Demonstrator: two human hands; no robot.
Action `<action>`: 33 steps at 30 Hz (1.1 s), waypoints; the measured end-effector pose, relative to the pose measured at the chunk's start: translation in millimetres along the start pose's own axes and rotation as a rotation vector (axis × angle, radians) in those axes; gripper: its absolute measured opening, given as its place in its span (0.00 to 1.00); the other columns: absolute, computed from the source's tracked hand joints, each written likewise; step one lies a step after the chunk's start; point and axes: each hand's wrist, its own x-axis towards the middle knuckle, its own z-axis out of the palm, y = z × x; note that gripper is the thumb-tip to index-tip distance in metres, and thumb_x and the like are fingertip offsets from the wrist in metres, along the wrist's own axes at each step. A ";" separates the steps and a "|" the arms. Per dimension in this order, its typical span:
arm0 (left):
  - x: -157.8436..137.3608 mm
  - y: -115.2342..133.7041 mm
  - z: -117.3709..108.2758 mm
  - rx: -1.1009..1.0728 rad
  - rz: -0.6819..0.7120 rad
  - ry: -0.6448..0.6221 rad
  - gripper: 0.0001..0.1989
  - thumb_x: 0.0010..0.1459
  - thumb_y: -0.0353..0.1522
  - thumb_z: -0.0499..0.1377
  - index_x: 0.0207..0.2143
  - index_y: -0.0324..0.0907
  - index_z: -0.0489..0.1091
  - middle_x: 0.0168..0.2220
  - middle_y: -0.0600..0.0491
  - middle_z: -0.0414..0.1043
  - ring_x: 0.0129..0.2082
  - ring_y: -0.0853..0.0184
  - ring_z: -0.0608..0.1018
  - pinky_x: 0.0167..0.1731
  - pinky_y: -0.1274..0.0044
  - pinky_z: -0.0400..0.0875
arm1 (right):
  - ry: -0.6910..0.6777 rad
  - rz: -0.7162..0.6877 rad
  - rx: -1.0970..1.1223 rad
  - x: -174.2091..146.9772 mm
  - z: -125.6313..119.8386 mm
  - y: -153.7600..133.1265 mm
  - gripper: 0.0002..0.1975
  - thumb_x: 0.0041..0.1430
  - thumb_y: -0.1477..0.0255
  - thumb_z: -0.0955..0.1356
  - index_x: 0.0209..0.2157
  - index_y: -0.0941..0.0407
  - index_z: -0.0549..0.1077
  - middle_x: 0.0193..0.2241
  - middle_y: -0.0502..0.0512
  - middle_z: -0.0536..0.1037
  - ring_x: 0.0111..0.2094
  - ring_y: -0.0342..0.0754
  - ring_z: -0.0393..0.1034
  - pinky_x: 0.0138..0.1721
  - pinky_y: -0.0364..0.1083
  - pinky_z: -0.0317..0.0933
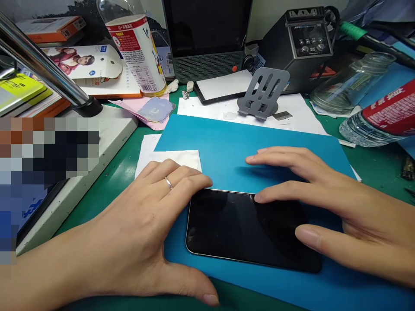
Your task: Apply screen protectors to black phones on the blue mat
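Note:
A black smartphone (240,229) lies flat with its dark glass face up on a blue mat (223,147). My left hand (155,220), with a ring on one finger, rests at the phone's left end. Its index fingertip meets the far left corner, and its thumb is stretched out in front of the near edge. From the right reaches my right hand (337,203), fingers spread. Its index fingertip is at the phone's far edge, and the thumb is over the screen's right part. A white cloth (184,158) lies partly behind my left hand.
A grey phone stand (264,93) and a flat black-framed panel (223,86) are at the back. A plastic bottle (136,47), a black control box (298,43), a glass jar (350,86) and a red-labelled bottle (382,116) surround the mat. A metal pole (45,56) rises on the left.

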 end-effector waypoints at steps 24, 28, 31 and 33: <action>-0.7 1.0 3.5 0.055 0.014 0.036 0.49 0.46 0.63 0.62 0.62 0.44 0.58 0.52 0.44 0.71 0.50 0.50 0.72 0.49 0.61 0.67 | 0.012 -0.024 -0.087 7.4 10.2 -12.4 0.28 0.55 0.54 0.71 0.58 0.40 0.72 0.71 0.46 0.55 0.68 0.72 0.50 0.64 0.70 0.56; 0.0 0.2 3.8 0.047 0.021 0.042 0.48 0.46 0.63 0.62 0.60 0.44 0.59 0.51 0.44 0.71 0.50 0.50 0.71 0.50 0.61 0.67 | -0.003 -0.035 -0.062 12.5 10.5 -14.0 0.34 0.54 0.45 0.69 0.61 0.40 0.69 0.71 0.47 0.55 0.69 0.73 0.49 0.64 0.70 0.56; 0.3 0.5 3.4 0.051 0.029 0.054 0.47 0.47 0.62 0.62 0.60 0.43 0.60 0.51 0.44 0.71 0.50 0.50 0.71 0.50 0.62 0.66 | 0.011 -0.025 -0.050 12.8 8.4 -12.5 0.40 0.54 0.39 0.64 0.64 0.41 0.65 0.72 0.49 0.53 0.70 0.72 0.47 0.64 0.69 0.55; 0.3 0.7 1.8 0.056 0.032 0.067 0.44 0.50 0.60 0.63 0.59 0.42 0.60 0.51 0.44 0.71 0.50 0.50 0.71 0.51 0.62 0.65 | 0.027 -0.022 -0.036 11.6 6.6 -11.3 0.40 0.55 0.38 0.61 0.64 0.41 0.65 0.72 0.49 0.52 0.70 0.71 0.46 0.65 0.68 0.53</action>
